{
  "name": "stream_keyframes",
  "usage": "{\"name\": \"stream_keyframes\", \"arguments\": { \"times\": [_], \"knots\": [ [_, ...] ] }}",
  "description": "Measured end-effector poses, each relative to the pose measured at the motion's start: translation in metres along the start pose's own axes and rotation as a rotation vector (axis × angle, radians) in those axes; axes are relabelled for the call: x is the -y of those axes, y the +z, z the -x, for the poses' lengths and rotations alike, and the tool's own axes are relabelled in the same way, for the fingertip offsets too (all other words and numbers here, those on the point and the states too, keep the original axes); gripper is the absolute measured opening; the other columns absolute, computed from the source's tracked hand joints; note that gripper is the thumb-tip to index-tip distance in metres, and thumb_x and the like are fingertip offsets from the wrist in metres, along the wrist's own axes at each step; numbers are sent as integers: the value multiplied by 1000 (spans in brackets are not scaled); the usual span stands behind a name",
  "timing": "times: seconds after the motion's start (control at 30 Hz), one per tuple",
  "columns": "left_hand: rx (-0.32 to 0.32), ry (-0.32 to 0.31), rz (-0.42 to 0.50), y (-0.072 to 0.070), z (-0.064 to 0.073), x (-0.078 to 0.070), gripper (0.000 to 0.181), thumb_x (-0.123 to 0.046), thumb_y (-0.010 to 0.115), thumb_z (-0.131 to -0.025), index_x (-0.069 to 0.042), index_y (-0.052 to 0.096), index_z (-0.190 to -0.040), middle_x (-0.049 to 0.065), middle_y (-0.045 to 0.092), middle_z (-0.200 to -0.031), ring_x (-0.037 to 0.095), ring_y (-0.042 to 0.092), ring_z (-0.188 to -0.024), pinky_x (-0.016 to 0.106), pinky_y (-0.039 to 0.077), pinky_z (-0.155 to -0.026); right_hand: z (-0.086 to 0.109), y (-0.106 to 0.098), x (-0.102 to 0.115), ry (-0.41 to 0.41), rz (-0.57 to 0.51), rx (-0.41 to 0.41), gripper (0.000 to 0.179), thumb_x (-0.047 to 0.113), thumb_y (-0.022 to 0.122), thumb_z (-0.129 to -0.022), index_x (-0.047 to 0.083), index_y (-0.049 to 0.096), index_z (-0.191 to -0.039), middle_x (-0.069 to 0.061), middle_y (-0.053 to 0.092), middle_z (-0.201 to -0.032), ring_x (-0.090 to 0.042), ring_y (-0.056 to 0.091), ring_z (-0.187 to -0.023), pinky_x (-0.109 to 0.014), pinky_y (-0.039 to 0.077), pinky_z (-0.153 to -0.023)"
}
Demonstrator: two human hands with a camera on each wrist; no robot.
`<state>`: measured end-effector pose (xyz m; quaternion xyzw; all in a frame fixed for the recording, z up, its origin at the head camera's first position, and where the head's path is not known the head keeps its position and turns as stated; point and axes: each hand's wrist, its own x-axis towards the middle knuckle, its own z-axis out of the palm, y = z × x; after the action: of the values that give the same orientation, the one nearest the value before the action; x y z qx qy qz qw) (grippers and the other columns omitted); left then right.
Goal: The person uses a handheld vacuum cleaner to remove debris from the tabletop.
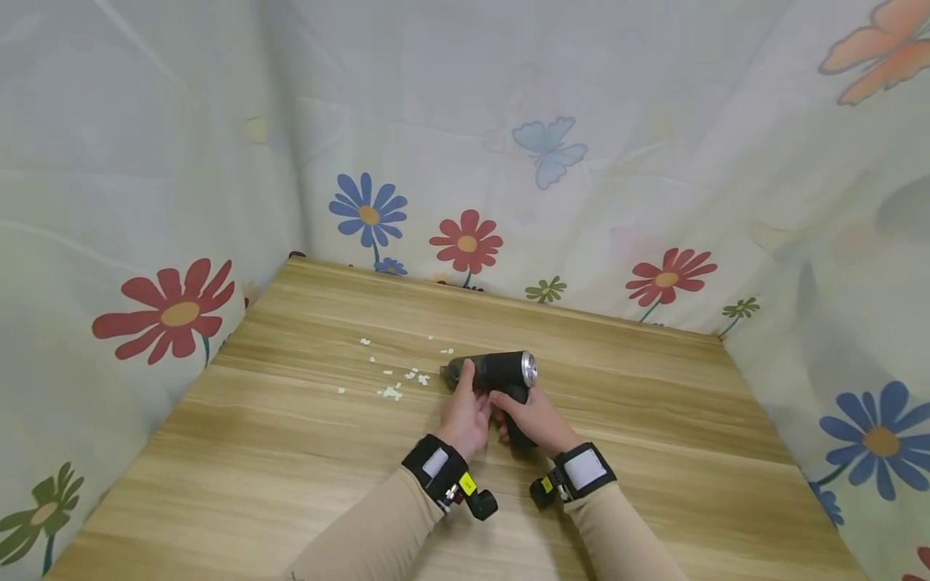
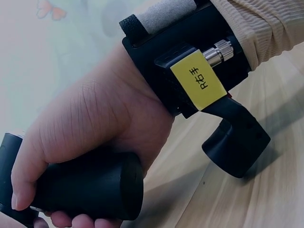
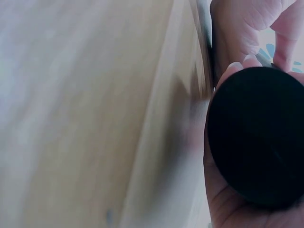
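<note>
A black pistol-shaped handheld vacuum point(image 1: 501, 369) is held over the table, its silver-capped end to the right and its dark, narrow nozzle to the left. My right hand point(image 1: 541, 420) grips the handle, fingers wrapped around it; the left wrist view shows this same hand point(image 2: 90, 111) around the thick black handle point(image 2: 95, 185). With its thumb across the front of the barrel and its fingers below, my left hand point(image 1: 467, 415) holds the nozzle side. The round base of the handle point(image 3: 259, 137) fills much of the right wrist view and partly hides the fingers behind.
Small pale scraps point(image 1: 391, 393) lie scattered on the wood-grain table point(image 1: 291, 452), left of the nozzle. Curtains point(image 1: 436, 97) printed with flowers and butterflies hang along the table's back and both sides. Each wrist wears a black strap with a camera.
</note>
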<state>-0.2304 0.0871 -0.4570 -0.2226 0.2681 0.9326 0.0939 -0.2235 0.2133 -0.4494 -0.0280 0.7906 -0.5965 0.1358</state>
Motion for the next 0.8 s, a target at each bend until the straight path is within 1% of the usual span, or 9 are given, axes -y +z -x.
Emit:
{"name": "stream_keyframes", "arguments": {
  "times": [0.23,0.37,0.47,0.63,0.8],
  "knots": [
    [-28,14,2,-4,-1,-4,72,-45,65,-91,4,43,-138,18,51,-139,24,47,-127,29,41,-104,-3,4,3,-1,5,17,36,27,65,-93,8,46,-117,-14,60,-78,-24,58,-57,-37,54,-52],
    [-44,33,18,-6,-1,-6,70,-43,65,-92,5,43,-138,19,52,-137,24,49,-126,29,43,-102,-5,6,4,6,-9,32,39,28,66,-92,10,45,-119,-14,59,-78,-24,58,-56,-36,53,-51],
    [-56,46,34,-6,-1,-7,70,-43,67,-90,5,45,-136,19,53,-135,24,50,-125,28,44,-100,-5,8,7,4,-1,32,39,28,66,-92,8,45,-118,-14,59,-78,-24,57,-56,-36,53,-50],
    [-77,53,31,-7,2,-12,72,-45,69,-88,5,47,-134,18,55,-134,23,51,-123,27,45,-99,-8,13,8,10,14,25,39,29,66,-92,9,45,-118,-13,59,-78,-23,58,-56,-36,53,-50],
    [-88,62,32,-10,3,-17,67,-43,67,-90,4,48,-134,17,57,-131,23,53,-121,28,46,-98,-12,18,8,5,19,23,36,28,66,-92,8,47,-116,-14,60,-77,-23,58,-55,-36,53,-49]
  ]
}}
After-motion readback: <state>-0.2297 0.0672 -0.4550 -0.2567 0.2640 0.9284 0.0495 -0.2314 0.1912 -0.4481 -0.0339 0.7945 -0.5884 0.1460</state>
